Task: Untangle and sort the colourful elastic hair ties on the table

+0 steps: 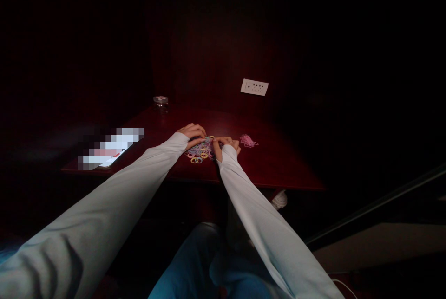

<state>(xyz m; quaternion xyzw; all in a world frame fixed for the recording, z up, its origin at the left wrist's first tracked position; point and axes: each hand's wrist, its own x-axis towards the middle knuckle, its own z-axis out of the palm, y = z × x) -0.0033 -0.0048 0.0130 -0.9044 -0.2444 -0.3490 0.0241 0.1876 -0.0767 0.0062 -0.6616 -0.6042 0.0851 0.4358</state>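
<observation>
A pile of small multicoloured rings [200,150], with yellow, pink, blue and purple among them, lies near the front edge of the dark red table [278,164]. At the pile's upper left is my left hand [193,134], its fingers apart and touching the rings. My right hand [226,145] is at the pile's right side with thumb and fingers pressed together; whatever they pinch is too small to make out. Just right of that hand sits a separate heap of pink bands [248,140].
A lit phone [113,148], partly blurred out, lies at the table's left. A clear round jar [160,104] stands at the back left. On the wall behind is a white socket plate [254,87]. Something white [279,199] shows below the front edge.
</observation>
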